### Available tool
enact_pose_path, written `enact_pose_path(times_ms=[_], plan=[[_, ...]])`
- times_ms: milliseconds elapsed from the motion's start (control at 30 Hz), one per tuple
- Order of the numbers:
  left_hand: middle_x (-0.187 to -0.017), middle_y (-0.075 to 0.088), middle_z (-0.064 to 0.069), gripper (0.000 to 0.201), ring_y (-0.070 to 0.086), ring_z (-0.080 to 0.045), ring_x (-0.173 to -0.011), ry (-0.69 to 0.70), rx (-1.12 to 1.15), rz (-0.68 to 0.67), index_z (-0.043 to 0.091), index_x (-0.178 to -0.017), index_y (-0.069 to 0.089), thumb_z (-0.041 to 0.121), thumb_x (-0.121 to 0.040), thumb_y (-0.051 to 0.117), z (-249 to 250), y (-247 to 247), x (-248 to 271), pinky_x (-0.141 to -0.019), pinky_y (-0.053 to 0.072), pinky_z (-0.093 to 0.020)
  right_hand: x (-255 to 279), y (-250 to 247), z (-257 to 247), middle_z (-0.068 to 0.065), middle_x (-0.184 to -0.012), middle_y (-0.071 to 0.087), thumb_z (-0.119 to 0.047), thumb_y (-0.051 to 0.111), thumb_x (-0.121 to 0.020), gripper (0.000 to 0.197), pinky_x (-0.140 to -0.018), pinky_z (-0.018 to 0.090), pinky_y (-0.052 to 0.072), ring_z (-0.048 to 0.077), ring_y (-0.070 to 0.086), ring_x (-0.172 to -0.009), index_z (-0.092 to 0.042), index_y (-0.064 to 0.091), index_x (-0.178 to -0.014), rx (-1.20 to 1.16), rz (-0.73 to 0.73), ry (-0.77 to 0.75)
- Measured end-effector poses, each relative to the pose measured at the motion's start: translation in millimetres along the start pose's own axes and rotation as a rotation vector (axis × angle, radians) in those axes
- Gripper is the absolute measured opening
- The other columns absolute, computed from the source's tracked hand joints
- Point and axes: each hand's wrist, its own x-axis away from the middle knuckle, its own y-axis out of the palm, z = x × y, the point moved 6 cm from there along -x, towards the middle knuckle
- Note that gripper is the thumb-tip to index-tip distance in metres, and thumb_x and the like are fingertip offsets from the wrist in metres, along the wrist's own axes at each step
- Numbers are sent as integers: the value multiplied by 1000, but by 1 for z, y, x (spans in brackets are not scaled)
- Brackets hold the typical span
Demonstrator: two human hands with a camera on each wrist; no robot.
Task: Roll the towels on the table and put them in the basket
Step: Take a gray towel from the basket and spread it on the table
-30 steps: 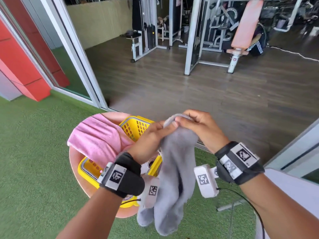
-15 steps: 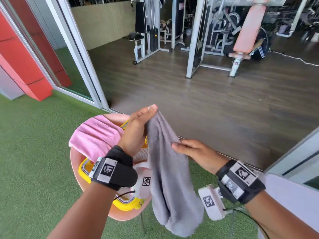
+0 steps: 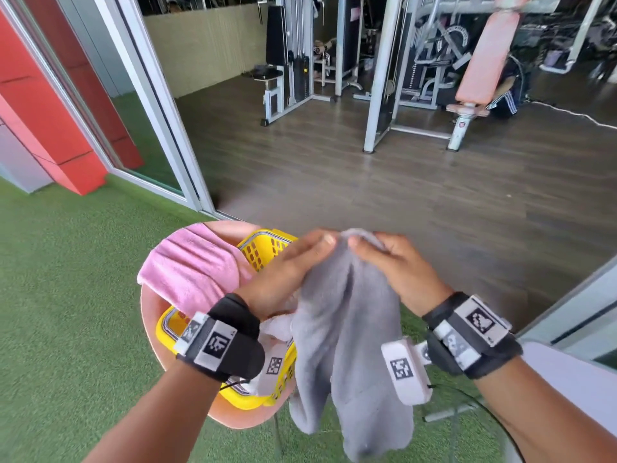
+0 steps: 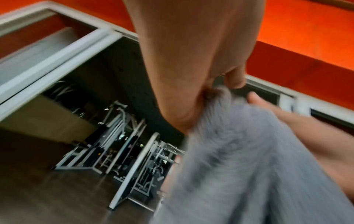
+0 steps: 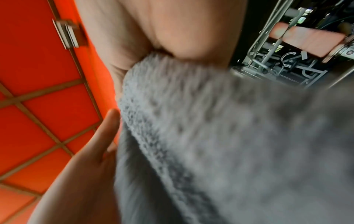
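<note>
Pinching the grey towel (image 3: pixel 347 329) at its top, both hands, left (image 3: pixel 283 275) and right (image 3: pixel 400 272), held it hanging beside the basket (image 3: pixel 263 248).

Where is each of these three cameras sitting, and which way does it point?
Head: worn on the head, looking forward and down; shows both forearms, left hand and right hand pinching the top of the grey towel above the yellow basket.
Left wrist: looks along the left hand up at its grip on the towel; the right hand's fingers show.
Right wrist: looks along the right hand's palm; the left hand's fingers show.
All three share the grey towel.
</note>
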Motion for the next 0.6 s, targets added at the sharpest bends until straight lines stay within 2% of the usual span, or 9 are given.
enact_pose_path(times_ms=[67,133,200,267,367,400,467,533,600], plan=[[-99,65,-15,32,61,-24,-92,-35,-30,-76,-10,-109,58,16,-99,44,-6,17,3,-83,50,-35,-12,-11,-20,5,-63,41,-28,62,-91,35,-59,29,32,12,38,-63,-5,55,-65,56,89,-113],[-77,60,-10,29,57,-17,-72,35,26,40,-11,-88,57,12,-100,44,3,6,-1,-66,47,-25,-18,-8,-15,5,-66,29,-27,61,-92,43,-54,27,24,14,28,-63,1,44,-64,127,64,-103],[-73,43,-12,32,41,-21,-71,115,88,226,-9,-76,48,15,-98,49,7,-25,-9,-63,35,-28,-9,2,12,0,-66,28,-31,60,-91,42,-54,28,21,12,27,-63,-7,43,-62,177,-43,20],[-74,33,-10,30,34,-22,-71,125,132,308,2,-74,44,20,-96,52,1,-43,-10,-63,30,-34,4,8,30,-6,-63,29,-34,62,-88,37,-55,30,20,10,28,-60,-19,42,-60,216,-129,124],[-84,54,-11,25,53,-19,-83,11,22,111,4,-92,56,27,-97,52,-18,-17,-2,-74,42,-32,-3,1,17,-12,-60,38,-31,63,-90,36,-56,23,30,3,36,-60,-18,53,-58,199,-93,66],[-93,63,-9,27,60,-19,-91,-37,-7,6,2,-101,60,27,-99,50,-22,0,1,-79,48,-31,-9,-2,7,-9,-63,43,-37,63,-90,38,-59,26,34,4,39,-63,-12,59,-61,205,-74,23],[-93,65,-15,31,61,-24,-87,-74,4,-70,-2,-103,62,25,-98,49,-23,19,3,-73,48,-33,-19,-4,-8,5,-68,54,-47,63,-87,50,-67,33,38,12,44,-70,1,65,-75,220,-60,-38],[-94,57,-22,36,51,-31,-88,-10,104,47,-13,-99,57,23,-98,51,-10,7,-2,-73,41,-38,-18,-6,0,5,-69,56,-45,64,-87,40,-65,35,38,13,45,-70,-7,66,-74,180,-39,-11],[-87,47,-20,41,41,-29,-84,89,169,221,-17,-89,47,22,-96,54,3,-23,-6,-71,35,-38,-7,-6,22,2,-65,40,-49,67,-84,43,-58,35,26,14,35,-63,-9,58,-69,185,-80,108]])
